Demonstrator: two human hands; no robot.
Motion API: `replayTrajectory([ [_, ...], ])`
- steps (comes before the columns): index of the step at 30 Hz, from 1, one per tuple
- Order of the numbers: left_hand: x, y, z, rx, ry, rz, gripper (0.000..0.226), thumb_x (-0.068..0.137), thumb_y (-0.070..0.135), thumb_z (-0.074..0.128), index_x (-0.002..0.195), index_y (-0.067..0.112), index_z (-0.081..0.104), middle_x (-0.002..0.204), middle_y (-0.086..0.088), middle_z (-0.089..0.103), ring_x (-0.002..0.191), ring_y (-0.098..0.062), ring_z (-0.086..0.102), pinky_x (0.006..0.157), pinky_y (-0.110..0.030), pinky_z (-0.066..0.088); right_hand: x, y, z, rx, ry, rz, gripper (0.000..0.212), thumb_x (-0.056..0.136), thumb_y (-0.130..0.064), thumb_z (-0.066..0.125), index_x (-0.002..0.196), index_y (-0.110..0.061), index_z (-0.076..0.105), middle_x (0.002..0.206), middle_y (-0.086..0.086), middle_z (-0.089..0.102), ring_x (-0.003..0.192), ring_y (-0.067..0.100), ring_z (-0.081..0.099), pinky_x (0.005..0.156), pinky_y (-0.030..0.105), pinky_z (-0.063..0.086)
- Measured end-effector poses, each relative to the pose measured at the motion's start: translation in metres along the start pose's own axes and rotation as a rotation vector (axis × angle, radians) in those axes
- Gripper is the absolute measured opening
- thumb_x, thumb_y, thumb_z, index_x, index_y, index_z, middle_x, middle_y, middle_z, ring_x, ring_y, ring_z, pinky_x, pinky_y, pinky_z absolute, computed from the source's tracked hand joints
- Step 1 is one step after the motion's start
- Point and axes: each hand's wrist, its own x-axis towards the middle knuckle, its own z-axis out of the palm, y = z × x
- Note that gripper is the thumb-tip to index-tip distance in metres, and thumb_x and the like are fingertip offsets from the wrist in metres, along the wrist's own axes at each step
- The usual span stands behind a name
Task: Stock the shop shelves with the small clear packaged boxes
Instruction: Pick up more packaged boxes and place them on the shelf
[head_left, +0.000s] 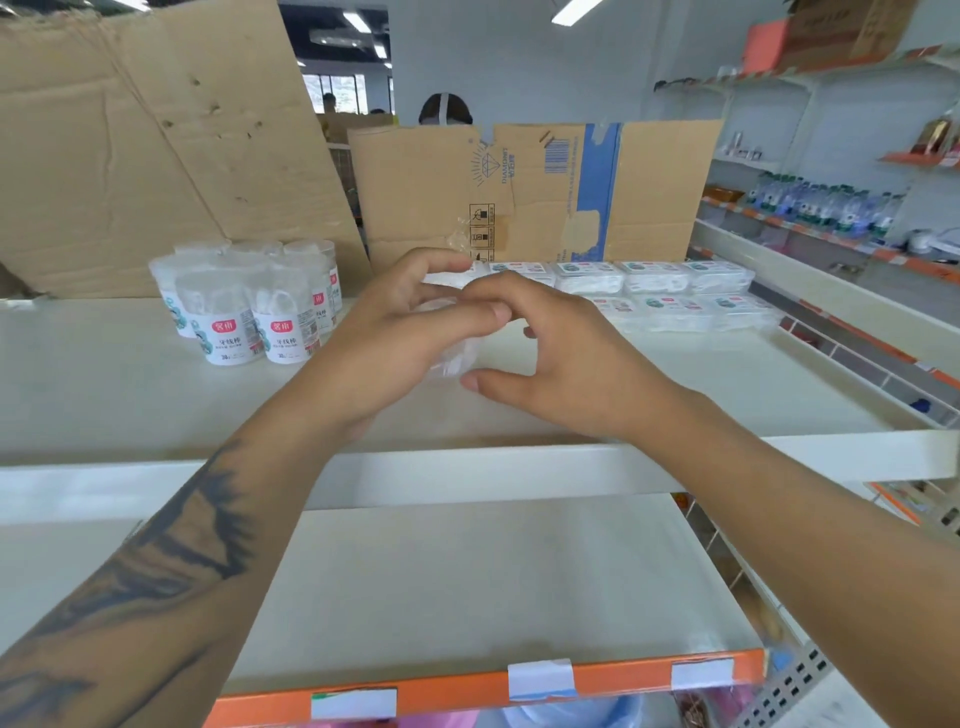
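Observation:
Both my hands meet over the middle of the white top shelf (675, 395). My left hand (395, 338) grips a small clear packaged box (451, 358), its fingers curled over the top. My right hand (561, 353) is next to it, forefinger and thumb spread around the box's right side; whether they touch it is unclear. Behind my hands, two rows of flat clear packaged boxes (670, 296) lie along the back right of the shelf. Part of the nearest row is hidden by my fingers.
Several white floss-pick tubs (249, 306) stand at the shelf's back left. Cardboard sheets (535, 192) lean behind the shelf. A lower shelf (467, 582) with an orange price rail lies beneath. Another shelving unit (831, 213) with bottles stands at right. A person's head shows behind the cardboard.

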Motion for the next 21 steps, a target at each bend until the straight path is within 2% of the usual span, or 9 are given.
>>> replayTrajectory([
  [1, -0.001, 0.001, 0.002, -0.076, -0.007, -0.012, 0.055, 0.071, 0.038, 0.078, 0.124, 0.034, 0.064, 0.116, 0.002, 0.072, 0.111, -0.013, 0.070, 0.100, -0.041, 0.052, 0.000, 0.000, 0.000, 0.029, 0.028, -0.005, 0.053, 0.083, -0.027, 0.082, 0.129, -0.025, 0.056, 0.119, -0.019, 0.062, 0.113, 0.003, 0.056, 0.089, 0.005, 0.036],
  [4, -0.004, 0.004, 0.004, -0.280, -0.052, -0.055, 0.054, 0.075, 0.027, 0.075, 0.127, 0.023, 0.064, 0.122, -0.010, 0.072, 0.108, -0.022, 0.072, 0.087, -0.042, 0.054, -0.002, 0.000, -0.001, 0.111, 0.056, -0.004, 0.049, 0.083, -0.024, 0.084, 0.124, -0.025, 0.057, 0.118, -0.025, 0.061, 0.115, 0.003, 0.058, 0.089, 0.006, 0.038],
  [6, -0.007, 0.006, 0.003, -0.365, -0.074, -0.081, 0.051, 0.077, 0.026, 0.073, 0.126, 0.018, 0.065, 0.122, -0.010, 0.072, 0.110, -0.025, 0.072, 0.088, -0.044, 0.056, -0.002, 0.000, -0.005, 0.159, 0.032, 0.022, 0.050, 0.083, -0.026, 0.084, 0.123, -0.028, 0.055, 0.122, -0.026, 0.060, 0.118, 0.002, 0.058, 0.091, 0.014, 0.043],
  [9, -0.007, 0.005, -0.003, -0.328, -0.065, -0.061, 0.036, 0.080, 0.034, 0.071, 0.113, 0.020, 0.071, 0.124, -0.005, 0.071, 0.114, -0.021, 0.070, 0.099, -0.048, 0.056, -0.001, 0.003, -0.018, 0.231, -0.001, 0.049, 0.049, 0.083, -0.022, 0.085, 0.122, -0.025, 0.056, 0.123, -0.018, 0.062, 0.118, 0.007, 0.061, 0.095, 0.036, 0.053],
  [11, -0.007, 0.005, -0.008, -0.279, -0.033, -0.047, 0.029, 0.086, 0.037, 0.068, 0.110, 0.022, 0.073, 0.126, -0.005, 0.071, 0.113, -0.024, 0.070, 0.096, -0.046, 0.057, 0.001, 0.003, -0.028, 0.310, -0.011, 0.045, 0.047, 0.082, -0.019, 0.085, 0.120, -0.021, 0.058, 0.121, -0.009, 0.064, 0.111, 0.012, 0.066, 0.093, 0.046, 0.056],
  [14, -0.010, 0.009, -0.009, -0.236, 0.066, -0.047, 0.022, 0.098, 0.033, 0.063, 0.108, 0.018, 0.076, 0.115, -0.015, 0.075, 0.099, -0.035, 0.073, 0.089, -0.049, 0.060, 0.005, 0.003, -0.042, 0.520, 0.014, 0.028, 0.051, 0.078, -0.013, 0.083, 0.124, -0.018, 0.062, 0.123, 0.010, 0.062, 0.100, 0.015, 0.068, 0.089, 0.046, 0.060],
  [17, -0.014, 0.010, -0.008, -0.211, 0.083, -0.034, 0.029, 0.101, 0.033, 0.059, 0.106, 0.011, 0.076, 0.107, -0.027, 0.073, 0.088, -0.039, 0.071, 0.085, -0.047, 0.060, 0.011, 0.001, -0.049, 0.612, 0.051, 0.008, 0.052, 0.079, -0.012, 0.080, 0.127, -0.015, 0.061, 0.123, 0.016, 0.064, 0.102, 0.021, 0.064, 0.085, 0.040, 0.059],
  [20, -0.021, 0.007, -0.010, -0.202, 0.096, -0.028, 0.033, 0.103, 0.035, 0.056, 0.108, 0.008, 0.075, 0.103, -0.025, 0.074, 0.086, -0.037, 0.072, 0.082, -0.045, 0.062, 0.019, 0.000, -0.046, 0.701, 0.063, 0.029, 0.046, 0.081, -0.016, 0.080, 0.123, -0.019, 0.062, 0.121, 0.020, 0.066, 0.095, 0.031, 0.066, 0.086, 0.052, 0.060],
  [21, -0.024, 0.005, -0.010, -0.196, 0.124, -0.030, 0.033, 0.104, 0.035, 0.055, 0.107, 0.008, 0.075, 0.101, -0.024, 0.074, 0.085, -0.037, 0.073, 0.082, -0.045, 0.062, 0.022, -0.003, -0.043, 0.702, 0.063, 0.032, 0.043, 0.082, -0.018, 0.080, 0.121, -0.019, 0.063, 0.121, 0.019, 0.067, 0.094, 0.033, 0.067, 0.085, 0.052, 0.060],
])
